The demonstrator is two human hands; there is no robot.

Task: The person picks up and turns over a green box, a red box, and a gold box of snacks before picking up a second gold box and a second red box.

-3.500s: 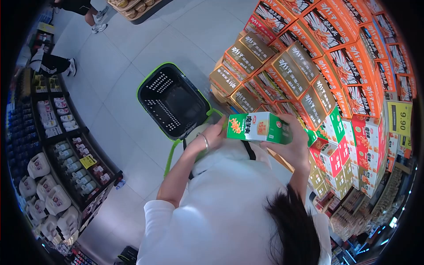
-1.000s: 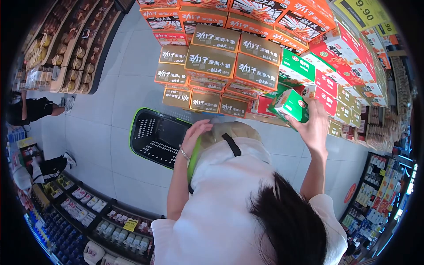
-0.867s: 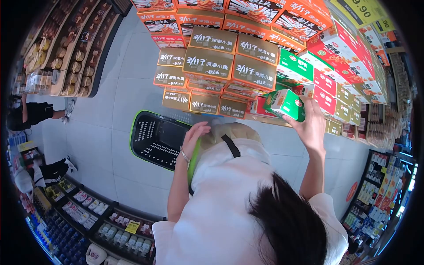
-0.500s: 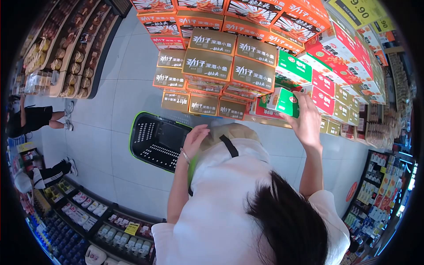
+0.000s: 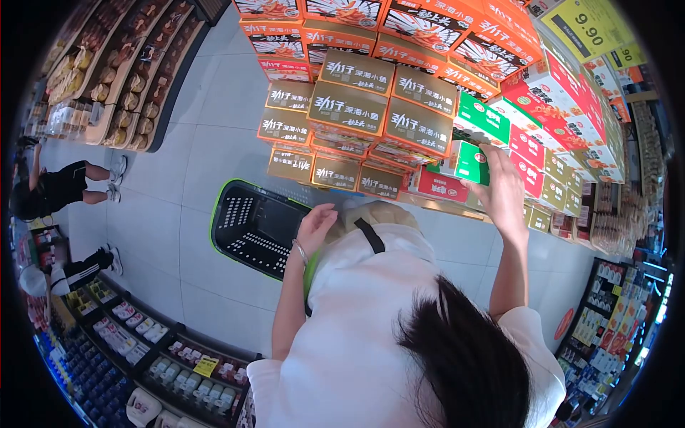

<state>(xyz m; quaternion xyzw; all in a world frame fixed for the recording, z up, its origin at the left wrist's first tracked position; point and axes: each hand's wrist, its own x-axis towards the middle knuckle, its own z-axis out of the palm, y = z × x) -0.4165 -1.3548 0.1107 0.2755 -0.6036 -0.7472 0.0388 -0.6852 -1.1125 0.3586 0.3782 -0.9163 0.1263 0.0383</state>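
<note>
My right hand [image 5: 505, 191] grips a small green-topped snack box [image 5: 471, 162] on the stacked display, its thumb at the near edge and its fingers over the far side. A red box [image 5: 441, 184] lies just left of that one, and another green box [image 5: 484, 118] sits behind it. In front of my waist, my left hand [image 5: 316, 224] hangs with loosely bent fingers and holds nothing. Next to it is a black shopping basket [image 5: 232, 246] with a bright green rim, close against my left forearm; nothing shows inside it.
Stacks of brown boxes [image 5: 349, 107] and orange boxes [image 5: 421, 25] rise ahead. A yellow price sign [image 5: 586, 30] hangs at upper right. Shelves of packaged food [image 5: 121, 78] stand at left, with two people [image 5: 61, 189] near them. Another low shelf [image 5: 164, 357] curves behind on the left.
The display has shifted slightly right and down in view. My right hand stays on the green box, moving a little with it in the picture. My left hand has barely moved.
</note>
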